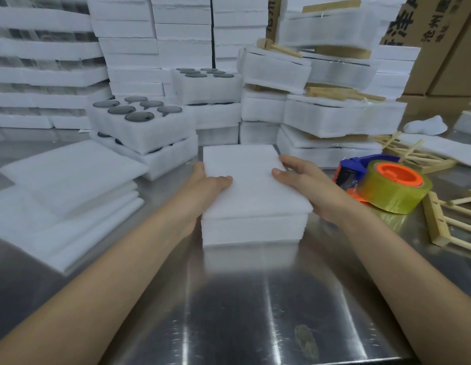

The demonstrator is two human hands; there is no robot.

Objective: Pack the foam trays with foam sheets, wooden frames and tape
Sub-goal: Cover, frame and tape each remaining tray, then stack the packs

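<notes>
Foam tray sits mid-desk, with a foam sheet laid flat on top and covering it. The left hand grips the tray's left side, thumb over the sheet's edge and the other fingers hidden down the side. The right hand grips the tray's right side the same way, thumb on the sheet and fingers along the far right edge. Left of the tray is a loose pile of foam sheets, flat on the desk and well apart from it. Behind-left of the tray are two stacked open trays holding dark round discs (can't tell what they are). Just right of the tray a tape dispenser, with its yellowish roll and orange hub, lies on the desk near the right hand, not touching it. Further right of the tray are wooden frames, with more behind the dispenser. Behind-right of the tray are wrapped tray stacks with wooden pieces on top. Far behind the tray is a wall of white foam blocks, with cardboard boxes at the right.
</notes>
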